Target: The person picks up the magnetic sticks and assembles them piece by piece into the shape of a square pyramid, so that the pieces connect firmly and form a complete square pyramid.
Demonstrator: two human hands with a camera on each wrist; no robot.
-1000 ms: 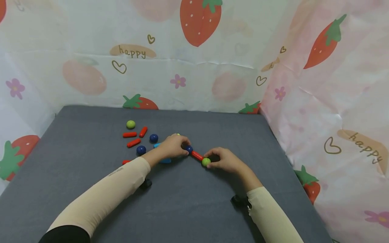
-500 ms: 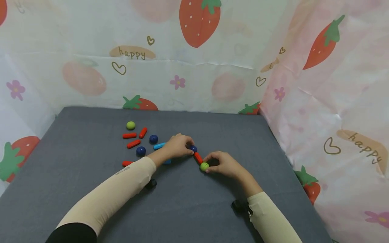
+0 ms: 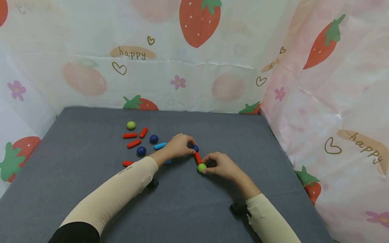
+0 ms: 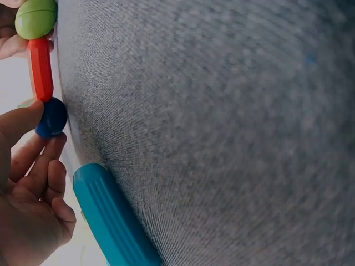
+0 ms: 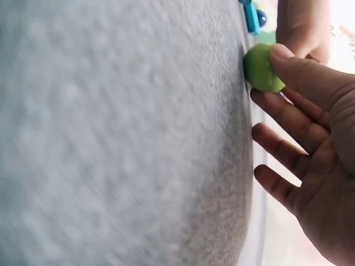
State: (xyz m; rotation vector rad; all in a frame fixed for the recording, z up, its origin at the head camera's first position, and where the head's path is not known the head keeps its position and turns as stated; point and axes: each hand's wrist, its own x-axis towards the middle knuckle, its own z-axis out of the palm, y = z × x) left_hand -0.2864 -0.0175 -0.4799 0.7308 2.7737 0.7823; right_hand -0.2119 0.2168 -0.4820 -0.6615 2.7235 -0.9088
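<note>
Between my hands, a short red rod [image 3: 198, 158] has a dark blue ball [image 3: 196, 148] at its far end and a green ball [image 3: 201, 168] at its near end. My left hand [image 3: 178, 146] pinches the blue ball between thumb and fingers. In the left wrist view the red rod [image 4: 40, 69] runs from the blue ball [image 4: 52, 117] to the green ball [image 4: 36, 19], with ends touching both. My right hand [image 3: 223, 164] pinches the green ball; in the right wrist view this ball [image 5: 260, 69] hides most of the rod.
Left of my hands on the grey table [image 3: 243, 141] lie several red rods [image 3: 133, 143], a loose green ball [image 3: 131, 125], and two blue balls [image 3: 141, 151]. Light-blue rods [image 3: 159, 146] lie by my left forearm, one partly hidden. A printed curtain [image 3: 194, 77] stands behind.
The joined piece has swung from slanting to nearly pointing at me. My left hand moved slightly right with the blue ball; my right hand brought the green ball nearer and leftward.
</note>
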